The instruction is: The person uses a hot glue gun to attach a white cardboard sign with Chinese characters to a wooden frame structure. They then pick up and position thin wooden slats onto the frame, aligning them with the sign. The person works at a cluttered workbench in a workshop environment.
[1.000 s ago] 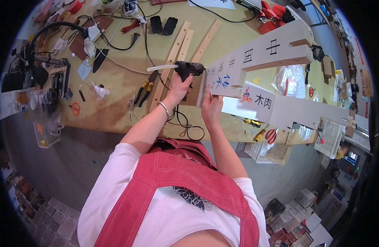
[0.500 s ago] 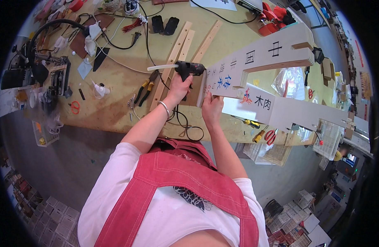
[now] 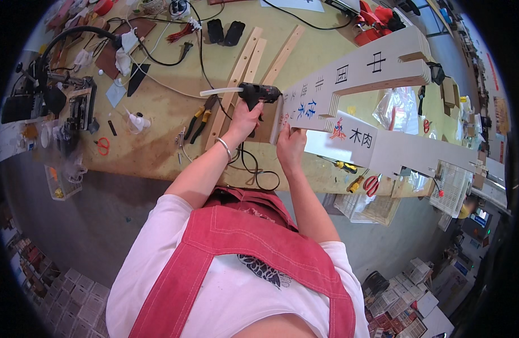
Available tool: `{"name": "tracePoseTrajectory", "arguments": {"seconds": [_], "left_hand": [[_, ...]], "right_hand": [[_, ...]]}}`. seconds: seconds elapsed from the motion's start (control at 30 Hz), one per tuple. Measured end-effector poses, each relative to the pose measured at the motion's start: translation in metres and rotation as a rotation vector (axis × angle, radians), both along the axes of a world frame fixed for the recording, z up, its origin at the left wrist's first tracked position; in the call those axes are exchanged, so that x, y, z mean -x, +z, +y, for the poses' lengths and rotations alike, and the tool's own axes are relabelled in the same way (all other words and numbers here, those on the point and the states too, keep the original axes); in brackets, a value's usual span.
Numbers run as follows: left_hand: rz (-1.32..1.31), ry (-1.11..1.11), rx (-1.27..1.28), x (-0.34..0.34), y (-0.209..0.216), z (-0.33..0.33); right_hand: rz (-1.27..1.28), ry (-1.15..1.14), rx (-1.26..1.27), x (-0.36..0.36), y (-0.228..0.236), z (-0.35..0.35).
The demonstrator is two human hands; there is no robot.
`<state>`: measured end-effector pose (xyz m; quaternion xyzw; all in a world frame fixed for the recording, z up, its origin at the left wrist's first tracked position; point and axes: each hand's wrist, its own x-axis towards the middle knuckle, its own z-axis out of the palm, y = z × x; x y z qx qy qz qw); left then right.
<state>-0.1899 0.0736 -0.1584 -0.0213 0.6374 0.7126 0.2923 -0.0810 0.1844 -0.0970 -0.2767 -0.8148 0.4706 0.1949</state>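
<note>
My left hand (image 3: 247,119) is wrapped round the grip of a black hot glue gun (image 3: 259,93), with a white glue stick (image 3: 221,90) poking out of its back. The gun's nozzle points right and meets the left end of a pale notched wooden board (image 3: 355,73) with printed characters. Below that end, my right hand (image 3: 291,145) grips the board's lower edge, its fingers partly hidden. A second pale printed panel (image 3: 406,151) extends to the right, beyond my right hand. Wooden strips (image 3: 240,70) lie behind the gun, and pliers (image 3: 203,119) with yellow and black handles rest left of my wrist.
On the worktable (image 3: 158,146), orange-handled scissors (image 3: 103,146) and a small white bottle (image 3: 137,121) lie at the left. A black lamp arm (image 3: 73,32) arches over the far left. Red scissors (image 3: 371,185) and screwdrivers (image 3: 346,167) sit near the front edge. Black cables (image 3: 258,173) trail beside my hands.
Almost nothing differs. Both hands keep their grip on the glue gun and the board, and the nozzle stays at the board's left end.
</note>
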Motion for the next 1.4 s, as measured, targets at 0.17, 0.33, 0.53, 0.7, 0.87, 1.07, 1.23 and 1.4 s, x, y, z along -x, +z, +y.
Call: {"name": "tracePoseTrajectory", "arguments": {"seconds": [0.17, 0.33, 0.53, 0.7, 0.87, 1.07, 1.23, 1.4], "left_hand": [[-0.018, 0.002, -0.005, -0.003, -0.002, -0.002], [0.007, 0.003, 0.014, 0.005, -0.003, 0.003], [0.015, 0.017, 0.032, 0.006, 0.002, 0.007], [0.002, -0.003, 0.002, 0.002, -0.008, 0.001], [-0.030, -0.005, 0.042, -0.003, -0.003, -0.002], [-0.031, 0.003, 0.032, -0.007, -0.004, -0.004], [-0.007, -0.013, 0.065, -0.012, -0.003, -0.009], [0.000, 0.000, 0.067, -0.016, 0.005, -0.011]], "right_hand": [[0.000, -0.005, -0.032, 0.000, -0.001, 0.000], [-0.002, 0.005, -0.097, -0.001, -0.002, 0.002], [0.015, -0.009, -0.014, -0.002, -0.007, 0.002], [0.054, -0.013, 0.032, -0.001, -0.008, 0.001], [0.033, 0.007, 0.044, 0.000, -0.002, 0.000], [0.067, 0.011, 0.041, 0.000, -0.005, 0.000], [-0.005, 0.024, 0.041, -0.001, -0.007, 0.003], [-0.029, 0.018, 0.032, -0.001, -0.005, 0.003]]}}
